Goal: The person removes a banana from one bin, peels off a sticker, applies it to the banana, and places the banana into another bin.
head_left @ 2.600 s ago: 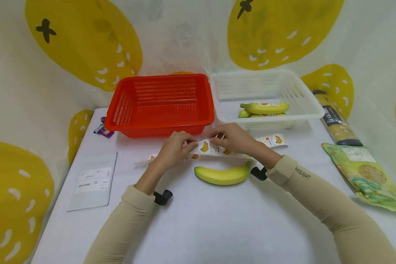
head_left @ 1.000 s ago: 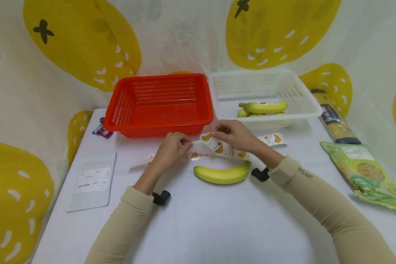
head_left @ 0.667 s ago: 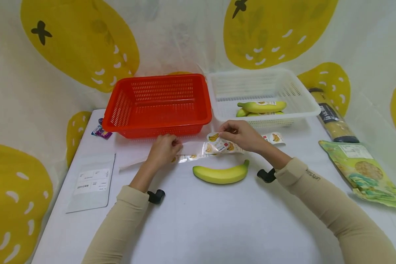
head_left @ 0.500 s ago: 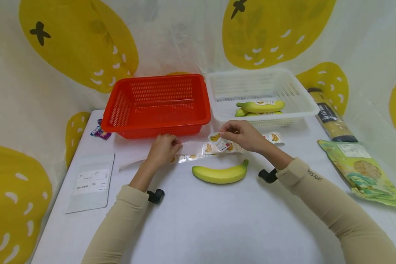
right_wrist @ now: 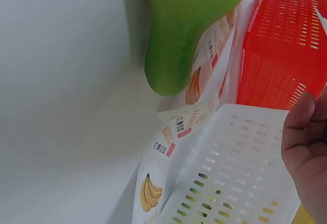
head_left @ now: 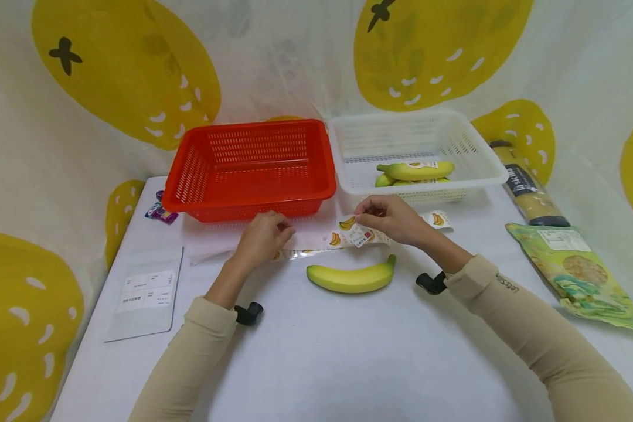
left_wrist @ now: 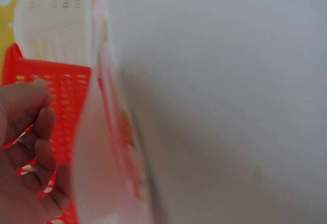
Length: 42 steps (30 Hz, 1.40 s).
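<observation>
Both hands are on a sticker strip [head_left: 316, 241] lying across the white table [head_left: 348, 351], just in front of the two baskets.

Left hand [head_left: 264, 237]: fingers curled down together, holding the blank backing end of the strip against the table, just in front of the red basket [head_left: 250, 170]. In the left wrist view the fingers [left_wrist: 30, 132] are bunched beside the blurred white strip; actual contact point is not resolvable there.

Right hand [head_left: 392, 220]: thumb and forefinger pinched on a banana sticker [head_left: 348, 223] at its upper edge, the sticker lifted off the strip and tilted up. Other fingers curled loosely. The printed part of the strip continues under and past this hand; its far end [head_left: 436, 219] shows on the table to the right, just in front of the white basket [head_left: 417, 146].

Loose banana [head_left: 352, 277] lies flat on the table just nearer than the strip, between the two forearms, stem end to the right. Neither hand touches it. Right wrist view shows its green tip [right_wrist: 173, 65] lying right beside the printed strip [right_wrist: 176, 132]; can't tell if they touch.

White basket holds bananas [head_left: 417, 171], the top one with a label on it. Red basket looks empty from the head view.

Elsewhere: flat white pouch [head_left: 145, 293] at the table's left, small purple packet [head_left: 160, 211] beside the red basket's left corner, green snack bag [head_left: 577, 275] and a dark-labelled roll pack [head_left: 527, 190] on the right.
</observation>
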Available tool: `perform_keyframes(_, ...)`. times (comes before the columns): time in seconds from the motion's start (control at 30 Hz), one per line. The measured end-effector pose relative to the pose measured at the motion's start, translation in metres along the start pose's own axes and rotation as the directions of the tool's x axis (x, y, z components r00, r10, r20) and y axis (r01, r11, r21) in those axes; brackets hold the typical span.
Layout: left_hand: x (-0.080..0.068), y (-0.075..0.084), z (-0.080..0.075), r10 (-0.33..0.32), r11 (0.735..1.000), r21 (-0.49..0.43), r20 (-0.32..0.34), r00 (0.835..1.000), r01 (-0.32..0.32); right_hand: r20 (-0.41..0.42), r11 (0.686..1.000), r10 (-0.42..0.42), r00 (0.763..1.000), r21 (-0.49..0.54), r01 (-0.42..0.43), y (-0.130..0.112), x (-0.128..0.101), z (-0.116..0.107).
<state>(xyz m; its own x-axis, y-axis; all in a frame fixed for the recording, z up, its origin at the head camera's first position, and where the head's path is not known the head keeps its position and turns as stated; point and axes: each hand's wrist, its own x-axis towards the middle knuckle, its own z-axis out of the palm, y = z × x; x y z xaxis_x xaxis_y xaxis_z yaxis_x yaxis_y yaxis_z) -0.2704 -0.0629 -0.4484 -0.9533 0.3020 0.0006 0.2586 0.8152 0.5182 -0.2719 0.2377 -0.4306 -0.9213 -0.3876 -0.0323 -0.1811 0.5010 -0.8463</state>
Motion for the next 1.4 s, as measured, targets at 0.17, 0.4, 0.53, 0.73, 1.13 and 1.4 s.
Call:
perform_keyframes(0.17,-0.002,0.030,-0.007,0.100,0.992,-0.078,-0.009,0.995,-0.100,0.003,1.000,-0.006,1.000,0.010,0.006,-0.002,-0.005,-0.001)
perform_keyframes(0.4,0.002,0.072,-0.011,0.278,0.954,-0.123,0.003,0.961,-0.275,0.018,0.998,-0.025,1.000,0.060,0.023,-0.011,-0.011,0.001)
perform_keyframes(0.53,0.005,0.082,-0.008,0.278,0.954,-0.132,0.065,0.958,-0.268,0.034,0.997,-0.041,0.999,0.070,0.038,-0.017,-0.014,0.004)
perform_keyframes(0.73,0.005,0.084,-0.004,0.255,0.960,-0.146,0.101,0.962,-0.239,0.038,0.998,-0.030,0.999,0.063,0.028,-0.018,-0.017,0.007)
perform_keyframes(1.13,0.000,0.077,-0.006,0.206,0.948,-0.269,0.110,0.972,-0.170,-0.028,0.998,-0.019,0.999,0.053,0.021,-0.009,-0.025,-0.001)
perform_keyframes(1.4,-0.011,0.073,-0.004,0.086,0.871,-0.489,0.037,0.996,-0.057,-0.002,1.000,0.016,1.000,0.012,-0.016,-0.004,-0.046,-0.003)
